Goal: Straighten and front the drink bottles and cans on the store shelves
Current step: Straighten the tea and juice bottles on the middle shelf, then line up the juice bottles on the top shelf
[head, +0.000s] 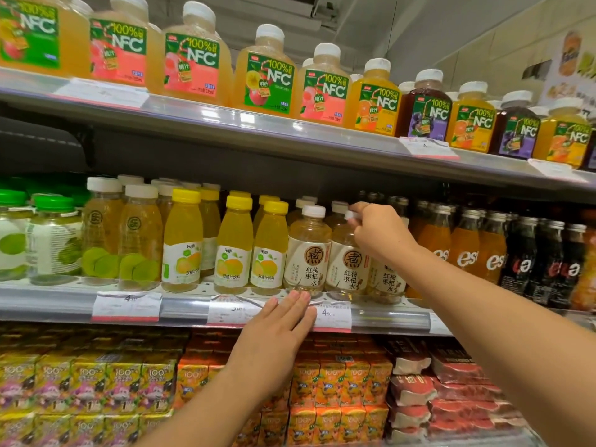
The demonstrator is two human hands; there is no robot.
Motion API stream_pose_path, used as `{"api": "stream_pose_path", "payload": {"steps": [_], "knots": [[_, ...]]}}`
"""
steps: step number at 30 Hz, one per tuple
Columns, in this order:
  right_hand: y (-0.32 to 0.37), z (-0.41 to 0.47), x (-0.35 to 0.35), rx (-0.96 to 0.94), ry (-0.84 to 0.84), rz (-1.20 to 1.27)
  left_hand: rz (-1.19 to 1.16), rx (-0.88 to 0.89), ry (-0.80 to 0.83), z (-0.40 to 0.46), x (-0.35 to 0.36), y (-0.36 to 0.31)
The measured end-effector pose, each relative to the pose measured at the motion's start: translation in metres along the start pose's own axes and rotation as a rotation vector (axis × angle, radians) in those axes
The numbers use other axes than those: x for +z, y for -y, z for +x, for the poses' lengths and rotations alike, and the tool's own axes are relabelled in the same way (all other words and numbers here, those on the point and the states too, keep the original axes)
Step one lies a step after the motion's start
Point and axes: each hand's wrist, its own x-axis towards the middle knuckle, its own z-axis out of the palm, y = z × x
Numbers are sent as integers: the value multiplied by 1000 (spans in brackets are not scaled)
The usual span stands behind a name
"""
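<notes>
On the middle shelf [387, 314] stand pale tea bottles with cream labels and white caps. My right hand [377, 232] pinches the white cap of the second tea bottle [345, 272] from above. To its left is another tea bottle [308, 256], upright, label facing out. A third one [387, 282] is partly hidden behind my right wrist. My left hand [277, 330] lies flat with straight fingers against the shelf's front rail, fingertips just below the first tea bottle, holding nothing.
Yellow-capped juice bottles [233, 246] and green-capped bottles [53, 240] fill the shelf's left; orange and dark glass bottles [490, 250] stand right. NFC juice bottles [322, 85] line the top shelf. Juice cartons [329, 382] fill the shelf below. Price tags [127, 306] hang on the rail.
</notes>
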Motion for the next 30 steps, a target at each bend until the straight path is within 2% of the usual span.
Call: {"api": "stream_pose_path", "payload": {"steps": [3,11,15,18,21,24,27,30], "knots": [[-1,-5,0,19,11,38,10,-15,-20,0,-1,-2],[-18,-50,-10,-132,22,0,88,-207,221,31,-25,-26],[-60,-78,-37,-186,19,8,155,-304,257,44,-35,-46],[-100,-90,-61,-168,13,-2,218,-339,260,54,-42,-68],[-148,-94,-86,-171,-14,4,222,-445,271,67,-55,-91],[-201,-88,-113,-212,-50,33,179,-507,201,93,-67,-116],[-254,-67,-146,-221,-97,17,160,-438,87,137,-87,-148],[-289,-34,-173,-222,-164,-12,221,-283,-183,184,-114,-172]]}}
